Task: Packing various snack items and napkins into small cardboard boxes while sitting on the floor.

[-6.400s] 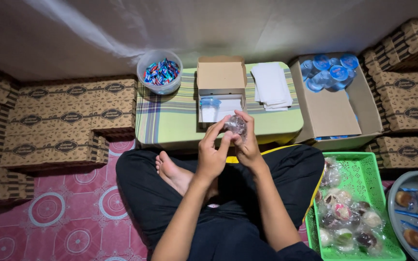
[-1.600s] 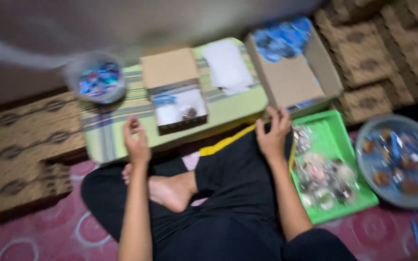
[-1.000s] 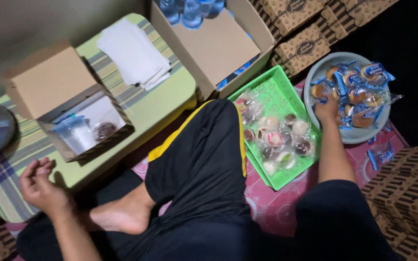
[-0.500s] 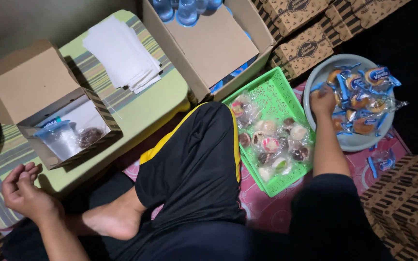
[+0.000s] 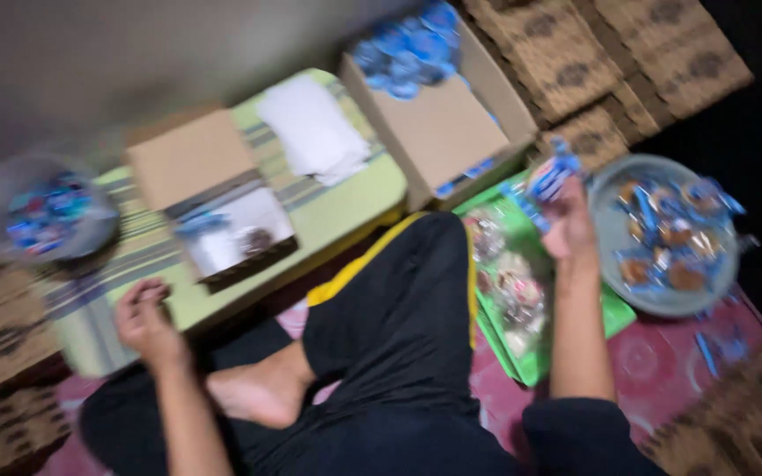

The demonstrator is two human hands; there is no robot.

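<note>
Holding a blue-wrapped snack packet (image 5: 550, 176) up in the air, the right hand (image 5: 568, 231) has its grip pinched around the packet's lower end, while the rest of the wrapper sticks out above the fingers. The packet hangs between the green tray (image 5: 615, 308) of clear-wrapped treats and the round grey basin (image 5: 606, 229) of similar blue packets, so it is clear of both. The picture is blurred by head motion, so how firmly the fingers press cannot be judged; a thin pinch on slick wrapping looks likely to slip, and the packet would then fall onto the tray or onto the black trouser leg (image 5: 399, 308).

The left hand (image 5: 145, 319) sits at the near edge of the low green bench (image 5: 346, 189), fingers curled into a narrow grip; whether anything small is inside it cannot be told. Just beyond it stands an open small cardboard box (image 5: 222, 211) with something blue and something dark inside. A careless move of the left hand could nudge that box, which sits close to the bench's near edge.

The right forearm crosses above the tray, so a low sweep towards the bench could drag treats out of it. The large carton (image 5: 443, 123) of blue cups stands touching the bench's far end, near the raised packet, and could be clipped by it. The plastic tub (image 5: 50, 220) at the far left is well apart from both hands
</note>
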